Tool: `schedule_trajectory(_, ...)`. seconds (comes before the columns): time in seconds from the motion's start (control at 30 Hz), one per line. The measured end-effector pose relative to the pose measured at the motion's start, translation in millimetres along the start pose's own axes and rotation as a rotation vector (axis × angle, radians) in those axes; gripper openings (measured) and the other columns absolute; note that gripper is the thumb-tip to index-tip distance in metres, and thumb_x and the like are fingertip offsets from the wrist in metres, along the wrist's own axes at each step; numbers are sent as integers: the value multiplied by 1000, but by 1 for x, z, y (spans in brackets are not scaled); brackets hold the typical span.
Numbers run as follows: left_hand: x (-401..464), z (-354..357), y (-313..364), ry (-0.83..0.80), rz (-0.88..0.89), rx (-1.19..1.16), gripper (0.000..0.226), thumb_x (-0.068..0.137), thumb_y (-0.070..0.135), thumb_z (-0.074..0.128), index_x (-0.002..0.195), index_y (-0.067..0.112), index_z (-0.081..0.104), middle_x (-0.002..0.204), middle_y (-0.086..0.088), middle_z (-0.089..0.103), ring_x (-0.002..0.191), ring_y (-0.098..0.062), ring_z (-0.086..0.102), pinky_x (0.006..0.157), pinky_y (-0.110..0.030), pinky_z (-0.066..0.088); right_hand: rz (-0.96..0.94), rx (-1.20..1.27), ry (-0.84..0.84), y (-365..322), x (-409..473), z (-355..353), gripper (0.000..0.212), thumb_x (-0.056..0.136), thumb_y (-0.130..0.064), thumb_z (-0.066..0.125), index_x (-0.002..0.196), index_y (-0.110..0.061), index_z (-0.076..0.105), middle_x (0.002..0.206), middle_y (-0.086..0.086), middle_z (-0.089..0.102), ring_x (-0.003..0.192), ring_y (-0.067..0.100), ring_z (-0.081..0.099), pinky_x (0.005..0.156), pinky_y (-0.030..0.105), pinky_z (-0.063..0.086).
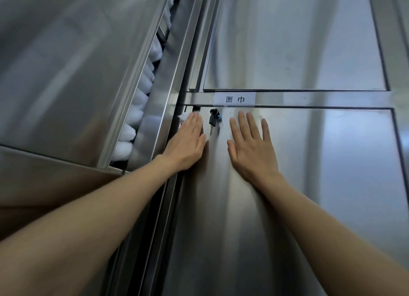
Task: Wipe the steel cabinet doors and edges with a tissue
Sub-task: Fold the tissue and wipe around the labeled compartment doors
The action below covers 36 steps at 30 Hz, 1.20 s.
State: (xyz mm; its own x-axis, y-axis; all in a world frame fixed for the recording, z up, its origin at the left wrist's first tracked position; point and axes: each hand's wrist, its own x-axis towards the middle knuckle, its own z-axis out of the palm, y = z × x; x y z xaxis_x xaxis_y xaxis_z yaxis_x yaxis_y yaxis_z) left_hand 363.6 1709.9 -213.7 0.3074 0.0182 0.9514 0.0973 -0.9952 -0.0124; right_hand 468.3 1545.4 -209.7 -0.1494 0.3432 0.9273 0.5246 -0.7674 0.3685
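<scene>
Two bare hands flat on a shiny steel door point(298, 185). Left hand point(188, 145) at the door's left edge, fingers straight and together, pressing a white tissue point(183, 116) up near the top corner. Right hand point(252, 145) spread wide open on the door, holding nothing. Between the hands, a key point(213, 121) hanging from the lock. Just above, a white label point(235, 98) on the steel bar. On the left, another door point(66, 74) open, white towels point(137, 109) stacked inside.
</scene>
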Motion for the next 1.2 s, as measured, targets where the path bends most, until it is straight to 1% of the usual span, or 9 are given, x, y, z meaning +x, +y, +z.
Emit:
schedule_trajectory(0.17, -96, 23, 6, -33, 17, -39, 69, 98, 42, 13, 154, 9, -9, 163, -3, -15, 148, -7, -20, 114, -15, -18, 3, 24, -41, 0, -1, -5, 68, 98, -41, 10, 155, -9, 29, 163, 14, 22, 152, 30, 15, 122, 54, 6)
schedule_trajectory(0.4, 13, -8, 2, -73, -25, -1, 58, 109, 27, 21, 155, 1, -3, 165, -11, -8, 152, -15, -11, 116, -20, -12, 3, 6, -12, 0, 1, -1, 67, 97, -40, 13, 154, -9, 32, 161, 14, 26, 151, 31, 19, 122, 54, 8)
schedule_trajectory(0.53, -66, 22, 6, -4, -19, -81, 65, 103, 36, 17, 156, 5, -3, 165, -6, -11, 151, -11, -14, 117, -18, -15, -2, 7, -42, 0, 1, -3, 71, 96, -43, 5, 157, -11, 22, 165, 12, 16, 153, 28, 10, 123, 52, 1)
schedule_trajectory(0.63, -96, 33, 9, -28, -46, -77, 71, 97, 41, 13, 156, 5, -4, 164, -5, -11, 151, -12, -15, 117, -18, -15, 5, 13, -49, 1, 0, -3, 71, 96, -43, 4, 157, -12, 22, 165, 11, 15, 153, 28, 9, 122, 51, -1)
schedule_trajectory(0.83, 23, -12, 5, -85, -72, 14, 58, 109, 29, 20, 155, -1, -1, 166, -12, -5, 152, -16, -8, 117, -21, -11, 0, 9, -22, 0, 1, -2, 68, 97, -41, 11, 155, -10, 30, 163, 13, 23, 152, 29, 16, 122, 52, 4)
schedule_trajectory(0.9, 10, -6, 4, -71, -55, -2, 59, 109, 28, 22, 155, 0, -1, 165, -12, -5, 152, -16, -9, 117, -21, -10, -5, 13, -17, 0, 0, -2, 67, 97, -41, 11, 155, -10, 29, 163, 13, 23, 152, 29, 16, 122, 52, 3)
schedule_trajectory(1.0, -70, 16, 7, -1, -25, -60, 61, 107, 31, 24, 156, 4, -2, 165, -7, -8, 150, -10, -13, 115, -15, -15, -7, 10, -26, -1, -1, -2, 69, 97, -41, 7, 157, -11, 23, 164, 12, 17, 153, 28, 10, 122, 51, -1)
schedule_trajectory(1.07, -118, 27, 9, -21, 9, -60, 66, 101, 37, 20, 155, 8, -5, 164, -3, -11, 148, -6, -18, 113, -12, -17, -6, 6, -47, 0, -1, -4, 70, 96, -42, 3, 157, -12, 20, 165, 12, 14, 153, 28, 7, 122, 51, -1)
schedule_trajectory(1.2, -77, 15, 1, -92, -21, -6, 61, 107, 35, 19, 155, 7, -5, 165, -5, -11, 148, -7, -17, 113, -14, -17, 4, 14, -32, 1, 0, -2, 69, 97, -41, 6, 156, -10, 25, 164, 13, 18, 153, 29, 11, 123, 52, 2)
